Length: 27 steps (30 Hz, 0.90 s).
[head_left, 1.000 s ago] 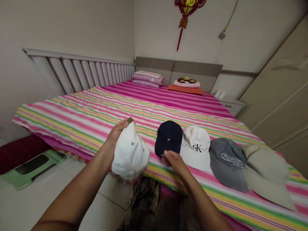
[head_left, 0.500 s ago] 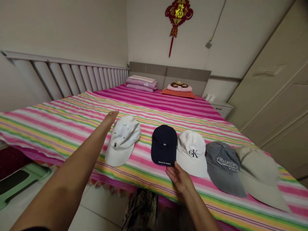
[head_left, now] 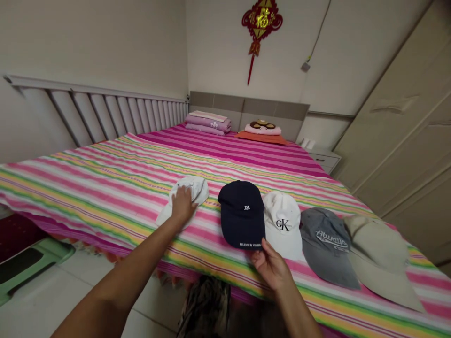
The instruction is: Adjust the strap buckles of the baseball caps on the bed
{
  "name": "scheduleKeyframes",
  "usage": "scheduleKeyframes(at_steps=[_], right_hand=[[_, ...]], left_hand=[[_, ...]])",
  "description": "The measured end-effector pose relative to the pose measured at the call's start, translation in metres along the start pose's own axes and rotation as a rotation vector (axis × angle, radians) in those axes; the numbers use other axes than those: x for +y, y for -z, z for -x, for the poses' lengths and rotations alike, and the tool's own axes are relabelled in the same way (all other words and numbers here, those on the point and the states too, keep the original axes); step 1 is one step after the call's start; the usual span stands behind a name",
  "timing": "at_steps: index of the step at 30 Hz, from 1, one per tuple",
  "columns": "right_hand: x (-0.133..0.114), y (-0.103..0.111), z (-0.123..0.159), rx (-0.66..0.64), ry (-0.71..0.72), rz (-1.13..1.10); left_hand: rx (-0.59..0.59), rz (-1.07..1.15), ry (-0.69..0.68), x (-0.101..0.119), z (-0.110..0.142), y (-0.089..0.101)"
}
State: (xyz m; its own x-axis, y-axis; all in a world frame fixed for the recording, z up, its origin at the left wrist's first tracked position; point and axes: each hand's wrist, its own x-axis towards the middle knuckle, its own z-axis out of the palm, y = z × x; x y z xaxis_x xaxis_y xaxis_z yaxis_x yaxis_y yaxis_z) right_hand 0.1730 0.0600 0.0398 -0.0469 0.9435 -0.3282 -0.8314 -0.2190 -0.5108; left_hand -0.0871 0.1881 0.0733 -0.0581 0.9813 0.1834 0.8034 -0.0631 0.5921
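A navy baseball cap (head_left: 241, 206) with small white lettering is tipped up, its brim pinched at the front right corner by my right hand (head_left: 271, 265), thumb above and fingers below. Over to the left lies a white baseball cap (head_left: 200, 188). My left hand (head_left: 183, 205) rests across its crown from above, fingers spread, covering most of its front. Right of the navy cap is a white cap with black CK letters (head_left: 282, 220), partly covered by it. A grey cap (head_left: 326, 246) and a beige cap (head_left: 380, 256) follow, overlapping in a row.
The caps lie on a striped bedspread (head_left: 105, 183) near the bed's front edge. Folded purple bedding (head_left: 207, 123) and a pink pillow stack (head_left: 262, 129) sit by the headboard. A green stool (head_left: 42, 263) stands low left; a wardrobe (head_left: 405, 141) is at right.
My left hand has come from beyond the white cap onto its crown, which looks flatter. My right hand has lifted the navy cap's brim slightly and moved a little right.
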Motion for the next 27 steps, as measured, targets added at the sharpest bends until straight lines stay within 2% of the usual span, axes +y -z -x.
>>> scheduleKeyframes(at_steps=[2, 4, 7, 9, 12, 14, 17, 19, 21, 24, 27], right_hand=[[0.003, 0.006, 0.015, -0.082, 0.010, 0.031], [0.008, 0.018, 0.027, -0.181, 0.005, 0.134], [0.012, 0.040, 0.040, -0.237, -0.011, 0.439], [0.005, 0.049, 0.049, -0.244, -0.047, 0.635], [-0.017, 0.038, 0.063, -0.326, -0.078, 0.705], [-0.031, 0.016, 0.073, -0.402, -0.042, 0.626], [-0.040, -0.021, 0.085, -0.460, 0.032, 0.568], [-0.036, -0.038, 0.090, -0.428, 0.077, 0.604], [-0.030, -0.047, 0.092, -0.356, 0.109, 0.634], [-0.025, -0.048, 0.092, -0.274, 0.156, 0.612], [-0.028, -0.048, 0.092, -0.262, 0.170, 0.602]], left_hand=[[-0.082, 0.429, -0.046, 0.019, 0.009, -0.004], [-0.245, 0.755, -0.034, 0.037, 0.020, -0.009], [-0.540, 1.268, 0.076, 0.058, 0.037, -0.009], [-0.652, 1.524, 0.103, 0.068, 0.049, -0.005], [-0.796, 1.607, 0.040, 0.082, 0.071, 0.004], [-0.920, 1.594, 0.021, 0.092, 0.086, 0.007], [-1.007, 1.543, 0.011, 0.104, 0.106, 0.009], [-1.052, 1.537, 0.005, 0.109, 0.114, 0.010], [-1.116, 1.527, 0.000, 0.109, 0.117, 0.012], [-1.211, 1.513, -0.026, 0.105, 0.119, 0.015], [-1.255, 1.519, -0.021, 0.103, 0.122, 0.013]])
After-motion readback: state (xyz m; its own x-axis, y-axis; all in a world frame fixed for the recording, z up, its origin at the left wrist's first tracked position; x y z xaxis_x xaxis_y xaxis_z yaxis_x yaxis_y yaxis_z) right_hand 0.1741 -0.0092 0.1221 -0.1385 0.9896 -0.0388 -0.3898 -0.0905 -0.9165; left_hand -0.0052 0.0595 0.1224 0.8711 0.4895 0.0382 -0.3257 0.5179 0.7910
